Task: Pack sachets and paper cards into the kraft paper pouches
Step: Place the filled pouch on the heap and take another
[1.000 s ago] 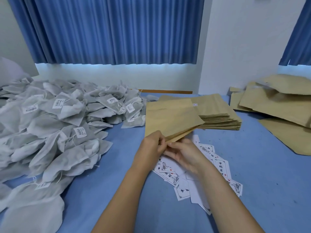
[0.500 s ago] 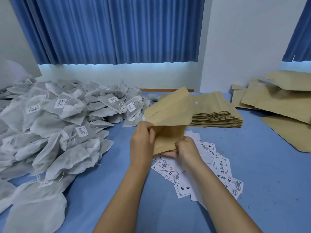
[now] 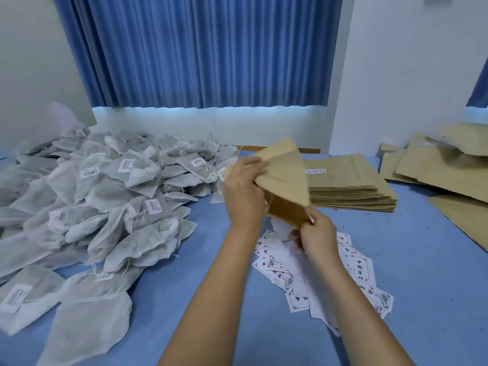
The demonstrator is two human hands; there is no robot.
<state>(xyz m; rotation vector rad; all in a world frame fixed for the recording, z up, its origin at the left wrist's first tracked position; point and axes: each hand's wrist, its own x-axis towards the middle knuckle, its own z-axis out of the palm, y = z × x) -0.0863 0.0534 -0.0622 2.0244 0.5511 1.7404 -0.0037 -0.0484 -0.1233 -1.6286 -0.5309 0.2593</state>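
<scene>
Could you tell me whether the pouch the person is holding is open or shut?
Open, it seems: the left hand holds up one side of the pouch, the right hand pinches the other, and shadowed paper shows between.

Small packing workroom: blue-covered table (image 3: 422, 260) heaped with sachets (image 3: 105, 207) at left, stacked pouches (image 3: 351, 186) and printed cards (image 3: 356, 270) beside them, blue curtain (image 3: 206, 48) behind table.

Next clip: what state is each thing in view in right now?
Pouch: lifted, bent, held in both hands.
Left hand: grips pouch's top.
Right hand: pinches pouch's bottom edge.
Pouch stack: flat, neat.
Sachets: heaped, unpacked.
Cards: scattered flat.
Loose pouches: overlapped at right.
Curtain: drawn shut.
</scene>
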